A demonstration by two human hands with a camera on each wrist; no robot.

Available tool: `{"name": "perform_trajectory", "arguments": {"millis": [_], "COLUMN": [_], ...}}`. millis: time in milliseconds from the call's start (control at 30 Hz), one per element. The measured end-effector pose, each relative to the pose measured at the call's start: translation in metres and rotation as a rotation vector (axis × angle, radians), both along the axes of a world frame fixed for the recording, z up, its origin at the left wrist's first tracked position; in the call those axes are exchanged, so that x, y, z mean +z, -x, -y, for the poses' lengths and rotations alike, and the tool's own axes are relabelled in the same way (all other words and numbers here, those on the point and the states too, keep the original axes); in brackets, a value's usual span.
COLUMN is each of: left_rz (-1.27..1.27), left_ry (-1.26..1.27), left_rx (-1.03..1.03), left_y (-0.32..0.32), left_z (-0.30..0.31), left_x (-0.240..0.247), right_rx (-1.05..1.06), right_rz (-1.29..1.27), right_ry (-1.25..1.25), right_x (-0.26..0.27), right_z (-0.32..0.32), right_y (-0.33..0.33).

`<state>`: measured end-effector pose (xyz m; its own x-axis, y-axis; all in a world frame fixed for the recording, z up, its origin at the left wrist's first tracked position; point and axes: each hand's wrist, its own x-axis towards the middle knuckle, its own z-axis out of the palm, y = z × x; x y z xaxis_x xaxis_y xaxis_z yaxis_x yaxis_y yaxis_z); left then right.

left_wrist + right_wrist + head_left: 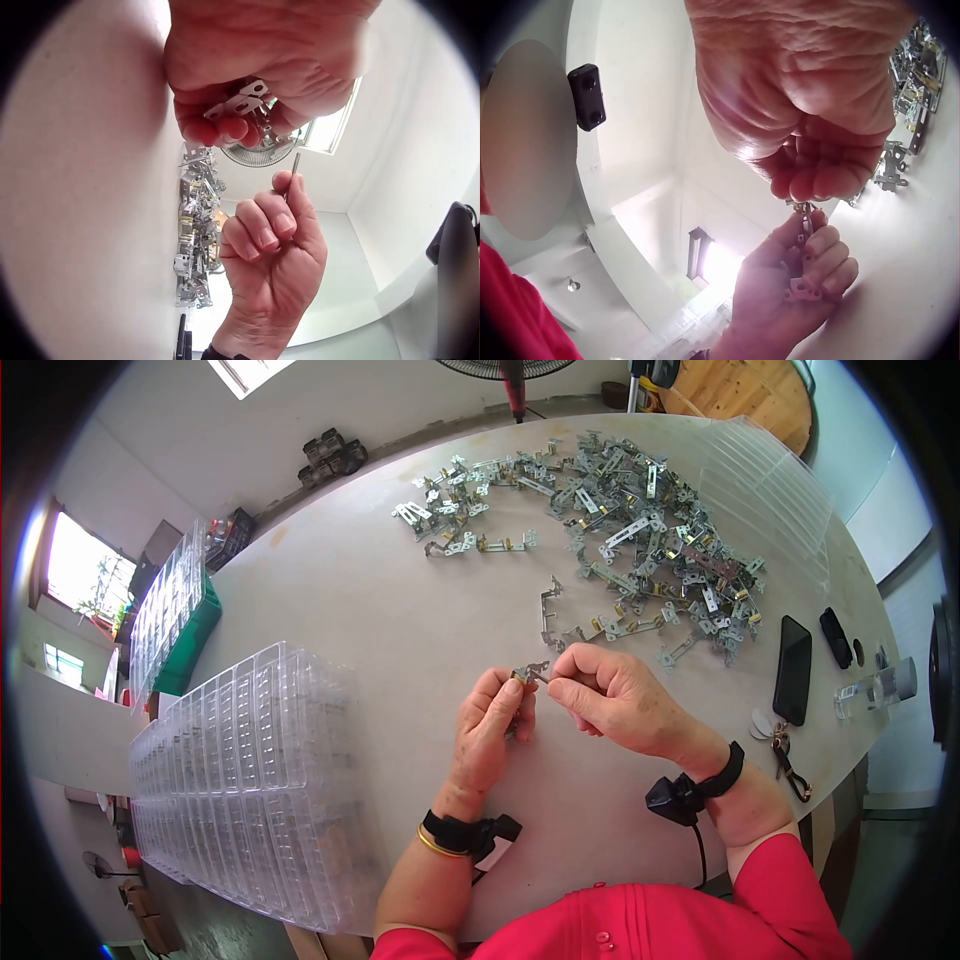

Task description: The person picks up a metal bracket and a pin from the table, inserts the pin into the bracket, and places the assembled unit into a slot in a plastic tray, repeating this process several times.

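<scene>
Grips a metal bracket [241, 103] in the left hand [485, 735]; pinches a thin metal rod [296, 163] in the right hand [625, 700].
Held over the table [450, 620], with left fingers curled round it and thumb pressed against it. Pinched between right thumb and forefinger, other fingers bent toward the palm; just beside the bracket, contact between rod and bracket cannot be told. Beyond both hands: heap of similar brackets [640, 550]. To the left: clear plastic trays [285, 790]. To the right: black phone [793, 670].
</scene>
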<state>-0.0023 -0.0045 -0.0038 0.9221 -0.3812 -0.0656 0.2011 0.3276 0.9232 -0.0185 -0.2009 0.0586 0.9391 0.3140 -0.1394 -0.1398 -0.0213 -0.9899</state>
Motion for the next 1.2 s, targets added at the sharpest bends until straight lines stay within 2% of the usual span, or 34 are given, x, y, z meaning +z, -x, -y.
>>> {"name": "perform_trajectory", "arguments": {"millis": [233, 500, 700, 900, 1000, 1133, 1200], "left_rz": [0.025, 0.083, 0.117, 0.274, 0.242, 0.288, 0.286], "left_ry": [-0.097, -0.174, -0.180, -0.305, -0.250, -0.322, -0.321], "left_rx": [0.056, 0.103, 0.089, 0.054, 0.061, 0.061, 0.065], "left_y": [0.001, 0.002, 0.003, 0.003, 0.004, 0.003, 0.004], "left_z": [0.002, 0.002, 0.003, 0.004, 0.007, 0.006, 0.005], "left_x": [0.000, 0.003, 0.000, -0.001, -0.002, -0.004, -0.003], "right_rx": [-0.001, -0.040, -0.029, 0.015, 0.024, 0.014, -0.029], "right_rz": [0.023, 0.057, 0.037, -0.026, -0.054, -0.063, 0.011], "right_ry": [0.020, 0.154, 0.130, 0.036, 0.037, 0.071, 0.124], "right_x": [0.000, 0.011, 0.017, 0.004, 0.001, -0.001, -0.002], "right_z": [0.000, 0.000, -0.001, 0.000, 0.001, 0.000, -0.001], "right_y": [0.000, 0.002, 0.004, 0.001, 0.001, 0.000, 0.000]}}
